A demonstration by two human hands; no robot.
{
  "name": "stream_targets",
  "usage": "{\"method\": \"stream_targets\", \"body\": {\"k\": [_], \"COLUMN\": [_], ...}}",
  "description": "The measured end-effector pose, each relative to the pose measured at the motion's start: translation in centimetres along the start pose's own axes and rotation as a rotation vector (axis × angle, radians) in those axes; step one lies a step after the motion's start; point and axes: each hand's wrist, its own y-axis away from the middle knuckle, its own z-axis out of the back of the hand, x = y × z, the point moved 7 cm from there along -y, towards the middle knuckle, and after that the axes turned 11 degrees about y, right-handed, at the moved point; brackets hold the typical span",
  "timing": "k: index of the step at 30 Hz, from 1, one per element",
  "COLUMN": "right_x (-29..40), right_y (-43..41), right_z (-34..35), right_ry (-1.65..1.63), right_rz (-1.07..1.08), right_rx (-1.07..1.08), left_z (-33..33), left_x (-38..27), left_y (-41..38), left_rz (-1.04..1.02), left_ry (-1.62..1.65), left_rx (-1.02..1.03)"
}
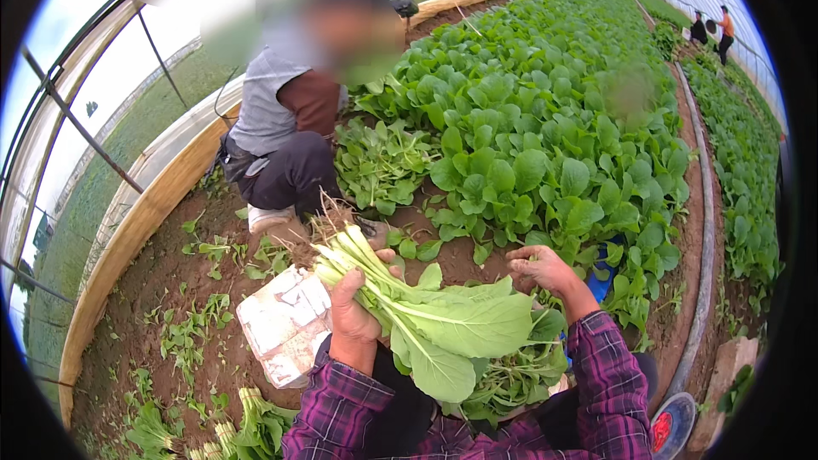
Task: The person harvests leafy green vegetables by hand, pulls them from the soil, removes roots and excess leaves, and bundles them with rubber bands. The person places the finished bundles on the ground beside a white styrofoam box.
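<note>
My left hand (355,319) grips a bunch of leafy greens (441,322) around its pale stalks. Soil-covered roots (326,223) stick out past the hand at the upper left, and the broad leaves spread to the right across my lap. Off to the right of the leaves, my right hand (543,271) is raised with its fingers curled together; whether something small is pinched in them cannot be made out. Below the bunch, a heap of loose greens (521,377) lies by my legs, partly hidden by the leaves.
A co-worker (281,108) squats at the upper left beside picked greens (383,166). Left of me lie a white block (284,326) and tied bundles (255,421). Growing greens (511,121) fill the bed ahead. A hose (700,236) and a bucket (674,425) with red items are at right.
</note>
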Motion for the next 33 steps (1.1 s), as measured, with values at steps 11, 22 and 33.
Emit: {"method": "stream_targets", "body": {"k": [11, 22, 33], "right_x": [-20.4, -27.2, -20.5], "right_y": [-4.8, -17.1, -16.1], "right_z": [12.1, 10.0, 11.5], "right_ry": [0.786, 1.468, 1.369], "right_rz": [-0.177, -0.365, -0.390], "right_rx": [-0.285, -0.534, 0.205], "left_z": [-0.7, 0.2, -2.9], "left_x": [1.6, 0.9, 0.3], "left_y": [0.6, -1.4, 2.4], "left_rz": [-0.039, 0.070, -0.114], "left_ry": [-0.032, -0.238, -0.202], "left_rx": [0.071, -0.042, 0.019]}}
